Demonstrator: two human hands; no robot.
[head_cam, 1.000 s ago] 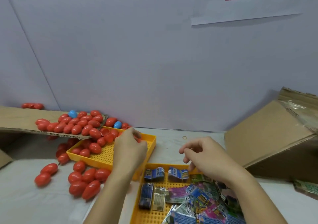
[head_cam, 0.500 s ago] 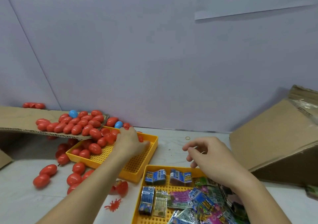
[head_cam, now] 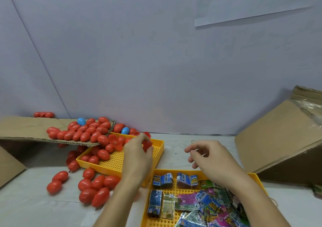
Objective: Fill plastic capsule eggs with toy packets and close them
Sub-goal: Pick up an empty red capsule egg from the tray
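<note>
Left hand [head_cam: 137, 154] pinched a red egg half [head_cam: 147, 144] over the egg tray [head_cam: 157, 154]; I saw my right hand [head_cam: 211, 164] loosely curled, empty, above the packet tray [head_cam: 257, 178]. Two blue eggs [head_cam: 81, 121] showed.

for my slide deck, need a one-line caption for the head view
Left hand picks a red plastic capsule egg half over a yellow perforated tray; right hand hovers empty.

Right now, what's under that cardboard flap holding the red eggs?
Under the flap, a few red eggs show in its shadow, beside the yellow tray whose far corner tucks beneath it. Further back is dark and covered, so I cannot tell what else is there.
</note>
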